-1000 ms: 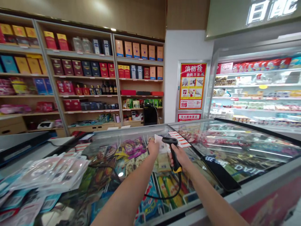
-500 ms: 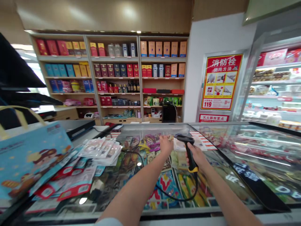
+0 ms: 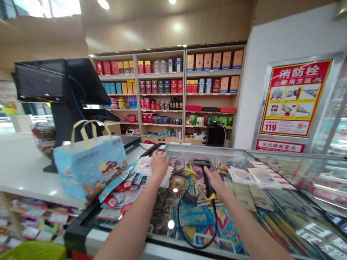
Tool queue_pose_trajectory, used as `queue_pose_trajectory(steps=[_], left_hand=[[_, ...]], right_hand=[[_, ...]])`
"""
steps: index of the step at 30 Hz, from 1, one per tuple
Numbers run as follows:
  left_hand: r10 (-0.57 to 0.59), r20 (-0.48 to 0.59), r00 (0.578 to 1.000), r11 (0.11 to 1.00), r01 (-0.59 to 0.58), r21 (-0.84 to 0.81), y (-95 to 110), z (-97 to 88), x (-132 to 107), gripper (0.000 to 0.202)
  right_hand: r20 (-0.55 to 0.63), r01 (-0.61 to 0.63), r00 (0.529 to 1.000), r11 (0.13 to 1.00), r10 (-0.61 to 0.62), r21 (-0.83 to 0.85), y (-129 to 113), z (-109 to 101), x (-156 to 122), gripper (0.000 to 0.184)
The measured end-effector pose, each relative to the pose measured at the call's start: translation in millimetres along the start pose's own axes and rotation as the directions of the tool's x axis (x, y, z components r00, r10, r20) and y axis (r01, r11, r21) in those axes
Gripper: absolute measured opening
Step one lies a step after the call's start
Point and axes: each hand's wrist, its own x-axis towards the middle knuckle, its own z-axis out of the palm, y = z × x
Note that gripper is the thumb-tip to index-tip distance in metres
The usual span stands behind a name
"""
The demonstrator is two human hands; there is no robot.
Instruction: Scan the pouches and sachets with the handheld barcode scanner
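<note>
My right hand (image 3: 214, 181) is wrapped round the grip of a black barcode scanner (image 3: 204, 169) with a yellow band; its black cable (image 3: 189, 220) loops over the glass freezer lid (image 3: 244, 202). My left hand (image 3: 159, 163) reaches to the left, fingers bent down onto a pile of clear flat packets (image 3: 145, 167) lying on the lid. Whether it grips one I cannot see. Two white packets (image 3: 251, 176) lie on the glass to the right of the scanner.
A light blue gift bag (image 3: 90, 164) with yellow handles stands on the white counter (image 3: 18, 169) at left, red and blue packets (image 3: 119, 187) spread below it. A black till screen (image 3: 43, 81) stands behind. Shelves of boxes (image 3: 168, 86) fill the back wall; a red poster (image 3: 294, 97) hangs at right.
The view has swung left, bringing in the till and gift bag. My left hand moved left from in front of the scanner to the packet pile. Two white packets now lie at right.
</note>
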Motion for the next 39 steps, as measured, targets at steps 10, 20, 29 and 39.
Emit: queue_pose_trajectory(steps=[10,20,29,39], left_hand=[[-0.383,0.228,0.895,0.897,0.301,0.323,-64,-53.4,21,0.058],[-0.207,0.093,0.974,0.977,0.201,0.074,-78,-48.3,33,0.024],[-0.103,0.216,0.971,0.61,0.233,-0.758,-29,21.8,4,0.027],[-0.139,0.203,0.969,0.853,0.221,-0.472,-23,36.4,-9,0.023]], right_hand=[[0.059,0.052,0.997,0.997,-0.048,-0.062,22,43,6,0.037],[0.083,0.076,0.994,0.993,-0.068,-0.094,28,35,1,0.039],[0.139,0.075,0.989,0.99,-0.057,-0.122,26,32,-1,0.047],[0.183,0.07,0.982,0.992,-0.05,-0.108,25,30,-7,0.041]])
